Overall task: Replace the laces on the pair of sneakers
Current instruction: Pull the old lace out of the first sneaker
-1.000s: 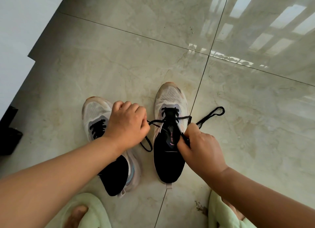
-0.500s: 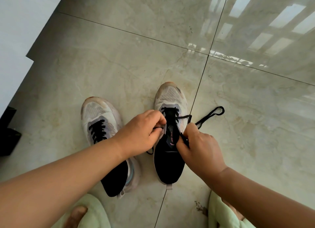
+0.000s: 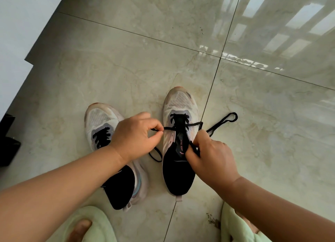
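Note:
Two white mesh sneakers with black heels stand side by side on the tiled floor. The left sneaker [image 3: 101, 120] has black laces threaded through it. The right sneaker [image 3: 179, 151] is laced only near the toe with a black lace [image 3: 223, 119], whose right end loops out over the floor. My left hand [image 3: 135, 135] pinches the lace's left end just beside the shoe. My right hand [image 3: 211, 157] grips the lace's right strand at the shoe's right edge.
Pale green slippers [image 3: 94, 223] on my feet show at the bottom edge. A dark object [image 3: 7, 144] sits at the far left beside a white wall [image 3: 16, 24]. Glossy marble floor tiles [image 3: 126, 60] stretch beyond the shoes.
My left hand moved right from above the left sneaker to the right sneaker's side and now pinches the lace's left end. My right hand has barely moved.

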{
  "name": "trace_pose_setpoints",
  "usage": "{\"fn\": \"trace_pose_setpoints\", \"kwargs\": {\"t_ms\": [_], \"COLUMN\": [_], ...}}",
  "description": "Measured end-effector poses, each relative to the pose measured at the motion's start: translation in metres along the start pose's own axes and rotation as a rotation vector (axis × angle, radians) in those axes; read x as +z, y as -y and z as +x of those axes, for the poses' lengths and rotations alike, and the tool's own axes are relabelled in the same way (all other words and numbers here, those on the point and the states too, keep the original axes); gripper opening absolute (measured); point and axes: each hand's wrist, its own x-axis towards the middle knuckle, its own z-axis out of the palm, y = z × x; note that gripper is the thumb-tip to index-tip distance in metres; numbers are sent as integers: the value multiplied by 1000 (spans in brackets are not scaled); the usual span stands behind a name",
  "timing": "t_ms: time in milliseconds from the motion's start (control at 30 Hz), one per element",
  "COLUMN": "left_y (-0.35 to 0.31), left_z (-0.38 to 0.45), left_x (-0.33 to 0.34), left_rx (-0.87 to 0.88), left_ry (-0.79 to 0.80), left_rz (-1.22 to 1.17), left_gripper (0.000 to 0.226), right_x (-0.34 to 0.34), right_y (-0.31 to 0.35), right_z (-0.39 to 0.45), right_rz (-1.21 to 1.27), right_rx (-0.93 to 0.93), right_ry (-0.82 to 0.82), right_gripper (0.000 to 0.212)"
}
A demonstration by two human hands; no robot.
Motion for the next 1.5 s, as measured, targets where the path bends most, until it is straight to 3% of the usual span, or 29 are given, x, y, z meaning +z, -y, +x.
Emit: {"fn": "trace_pose_setpoints", "kwargs": {"t_ms": [167, 233, 367, 567, 667, 733, 833, 933, 1133, 1300, 1500], "left_y": [-11, -21, -33, -37, -36, -35, -34, -33, -33, -32, -33], "left_z": [0, -2, -7, -8, -6, -7, -7, -8, -7, -7, -7], "left_x": [-1, -1, 8, 17, 18, 18, 19, 19, 20, 19, 18], "left_rx": [87, 125, 171, 11, -4, -29, -54, -59, -69, -66, -78], "left_ry": [6, 38, 107, 152, 159, 163, 167, 162, 173, 177, 196], "left_rz": [49, 4, 119, 109, 83, 69, 49, 39, 48, 58, 44], "left_gripper": [39, 45, 42, 32, 31, 33, 33, 33, 36, 34, 35], "right_x": [-8, -13, -17, -16, -18, -19, -19, -20, -18, -21, -17], "right_y": [2, 2, -5, -5, -4, -3, -2, -2, 5, 3, 2], "right_z": [4, 12, 32, 42, 47, 51, 52, 51, 52, 58, 58], "right_rz": [85, 127, 69, 39, 8, 7, 141, 338, 316, 522, 344], "right_rx": [-21, -72, -136, 25, -14, -11, 71, 176, 206, 332, 237], "right_ry": [-89, -165, -153, -43, -79, -13, 120, 168, 82, 100, 91], "right_gripper": [42, 35, 26, 19, 25, 33, 33, 19, 14, 23, 14]}}
